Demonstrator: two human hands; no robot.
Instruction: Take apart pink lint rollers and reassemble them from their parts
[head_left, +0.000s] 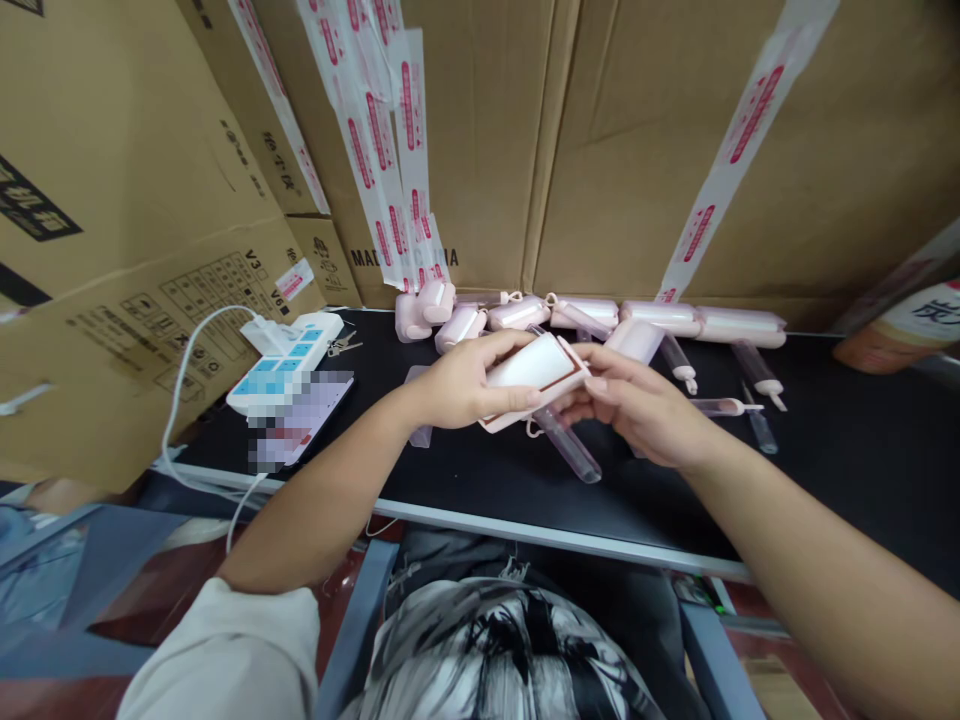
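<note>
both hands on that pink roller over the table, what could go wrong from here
1. The pink roller is held above the black table between the left hand and the right hand. If the grip slips, it could drop onto the clear tube lying right beneath it.
2. Other loose tubes lie close to the right forearm. A nudge might send one rolling toward the near edge.

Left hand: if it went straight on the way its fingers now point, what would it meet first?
Probably the right hand: the left hand points across at it, both gripping one pink roller case above the black table. Depth is unclear.
</note>
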